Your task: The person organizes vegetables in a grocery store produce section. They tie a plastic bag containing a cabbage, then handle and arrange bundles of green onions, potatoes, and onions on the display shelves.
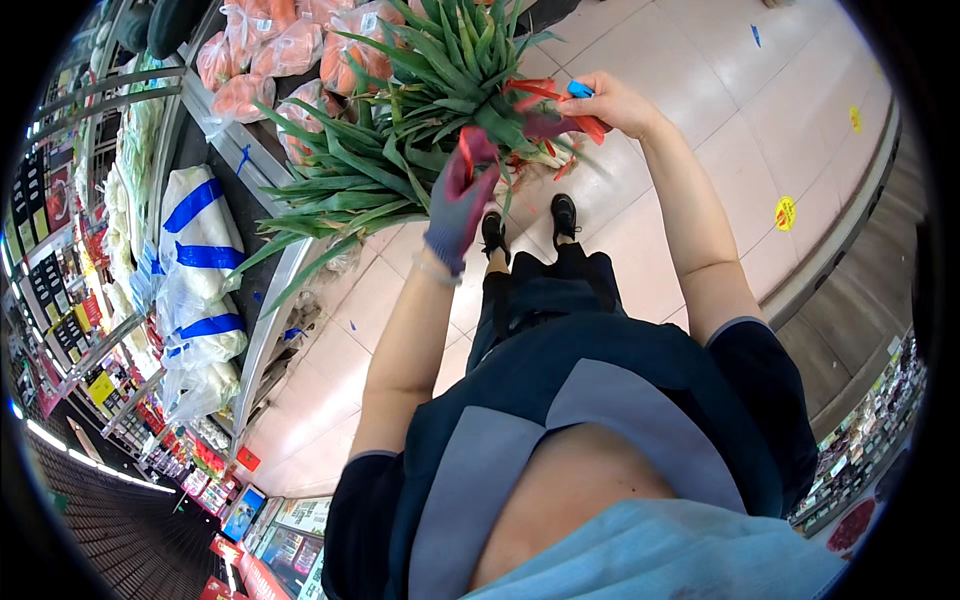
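Note:
A large bundle of long, flat green leaves [360, 184], leeks or garlic greens, fans out in front of me. Pale stems and roots [551, 156] show at its lower right. My left hand [461, 195], in a maroon and grey knit glove, is at the near side of the leaves with a red strip [466, 154] between its fingers. Bare, my right hand [616, 105] pinches a small blue object [580, 89] and a red ribbon-like strip [592, 129] right of the bundle. Beside its fingertips is a blurred maroon item [551, 124], possibly another glove.
Bagged carrots [289, 52] lie on the display shelf at upper left. Below them are long white vegetables in plastic with blue tape [202, 255]. The shelf's metal edge [262, 322] runs along my left. Light floor tiles [720, 180] carry a yellow round sticker [784, 214].

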The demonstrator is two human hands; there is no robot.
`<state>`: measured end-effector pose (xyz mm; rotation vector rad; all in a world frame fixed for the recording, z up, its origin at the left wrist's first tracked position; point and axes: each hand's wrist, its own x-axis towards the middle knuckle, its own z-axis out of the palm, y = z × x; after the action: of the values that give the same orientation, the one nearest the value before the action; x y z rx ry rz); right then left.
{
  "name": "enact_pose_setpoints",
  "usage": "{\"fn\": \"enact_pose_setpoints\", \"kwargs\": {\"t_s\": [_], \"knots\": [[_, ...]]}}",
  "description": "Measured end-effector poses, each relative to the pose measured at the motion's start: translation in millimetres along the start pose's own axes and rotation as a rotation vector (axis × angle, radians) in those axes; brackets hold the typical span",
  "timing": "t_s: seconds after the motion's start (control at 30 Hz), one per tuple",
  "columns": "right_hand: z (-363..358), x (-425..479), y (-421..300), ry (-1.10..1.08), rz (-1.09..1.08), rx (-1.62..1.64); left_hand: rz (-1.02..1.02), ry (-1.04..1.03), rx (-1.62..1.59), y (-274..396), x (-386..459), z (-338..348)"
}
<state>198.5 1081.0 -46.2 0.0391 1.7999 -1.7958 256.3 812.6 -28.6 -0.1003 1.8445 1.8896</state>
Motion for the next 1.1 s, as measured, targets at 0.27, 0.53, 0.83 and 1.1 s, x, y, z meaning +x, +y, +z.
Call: {"fn": "enact_pose_setpoints", "kwargs": {"t_s": [0.27, 0.53, 0.83, 1.1], "knots": [[28.8, -16.0, 12.7, -0.132, 0.108, -0.186, 0.231, 0.123, 0.886, -95.6, 139.9, 18.8], [13.5, -3.8, 50.0, 0.357, 0.232, -0.077, 0.003, 0.139, 0.856, -90.3, 162.1, 15.5], [13.3, 45.8, 102.2, 0.720, -0.035, -0.335, 0.181, 0.210, 0.486, -4.2, 62.7, -5.2], [81.5, -27.7, -6.7, 0.400, -0.398, -0.204, 0.474, 0.603, 0.101, 156.5, -75.3, 8.4]]}}
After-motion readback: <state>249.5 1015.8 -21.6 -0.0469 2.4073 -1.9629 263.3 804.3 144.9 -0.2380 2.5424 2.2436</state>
